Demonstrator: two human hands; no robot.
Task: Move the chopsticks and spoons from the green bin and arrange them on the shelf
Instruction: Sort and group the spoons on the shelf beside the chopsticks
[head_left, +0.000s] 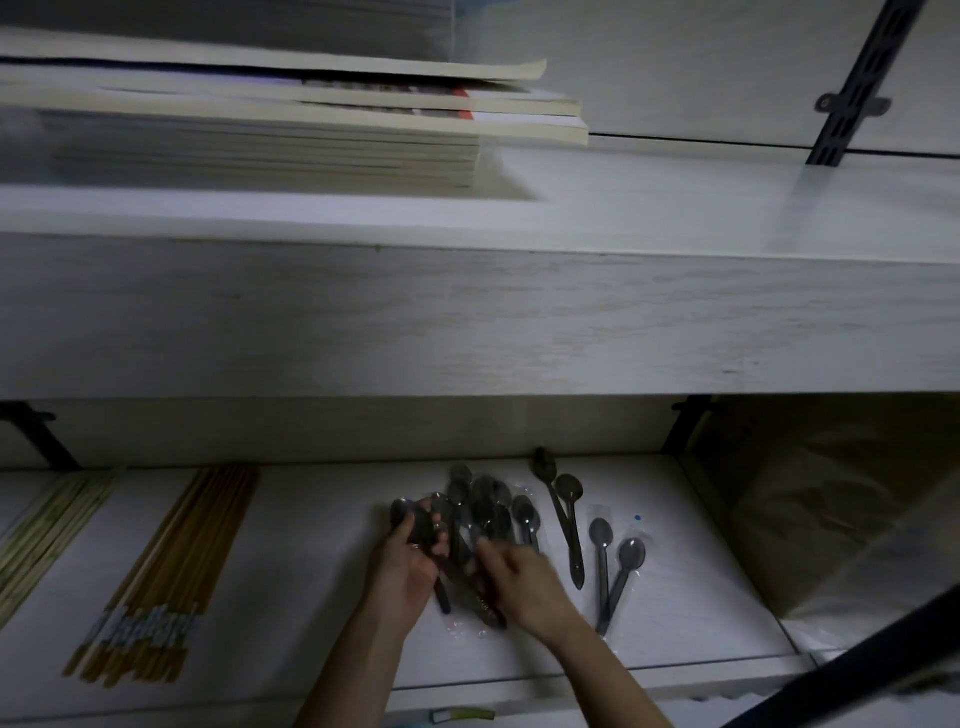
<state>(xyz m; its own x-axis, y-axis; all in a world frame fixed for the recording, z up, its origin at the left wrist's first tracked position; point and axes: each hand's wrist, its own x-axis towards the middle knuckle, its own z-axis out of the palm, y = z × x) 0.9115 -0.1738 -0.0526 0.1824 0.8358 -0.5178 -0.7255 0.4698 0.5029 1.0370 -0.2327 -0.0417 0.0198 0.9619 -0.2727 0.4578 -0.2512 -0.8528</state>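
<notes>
On the white lower shelf (311, 545) lies a bunch of dark spoons (478, 512), several in clear wrappers. My left hand (402, 571) is closed around spoon handles at the bunch's left side. My right hand (519, 577) rests on the handles at its right, fingers curled on them. Several more spoons (571, 525) lie apart to the right. A row of brown chopsticks (176, 561) with patterned bands lies to the left, and paler chopsticks (47, 530) lie at the far left. The green bin is out of view.
A thick upper shelf board (467, 322) overhangs the lower shelf, carrying a stack of books (260, 140). Black brackets (862, 78) hold the shelves. A brown paper-covered thing (831, 509) stands at the right end of the lower shelf.
</notes>
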